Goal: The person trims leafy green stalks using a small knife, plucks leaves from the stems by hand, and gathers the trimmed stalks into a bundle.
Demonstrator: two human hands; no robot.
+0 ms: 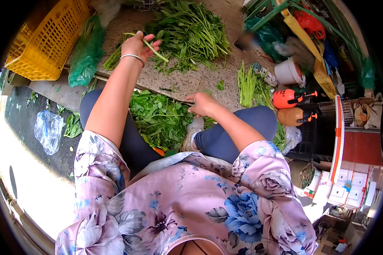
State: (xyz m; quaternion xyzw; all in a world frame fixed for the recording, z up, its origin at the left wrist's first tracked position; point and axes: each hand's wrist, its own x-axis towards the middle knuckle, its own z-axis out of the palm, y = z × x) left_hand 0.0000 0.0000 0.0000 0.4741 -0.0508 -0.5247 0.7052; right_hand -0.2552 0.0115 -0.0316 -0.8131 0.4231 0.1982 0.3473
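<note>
My left hand is raised above the stone ledge, its thumb pressing a green leafy-vegetable stem against the fingers. Just beyond it lies a large heap of leafy greens, and a few stems rest under my wrist. My right hand is at the ledge's front edge with thumb and fingers curled in; anything between them is too small to make out. Below it, between my legs, is a pile of loose leaves. A neat bunch of stems lies to the right on the ledge.
A yellow plastic crate and a green plastic bag are at the left. On the right are a white bucket, a red spray bottle and an orange-brown one. A clear bag lies on the ground.
</note>
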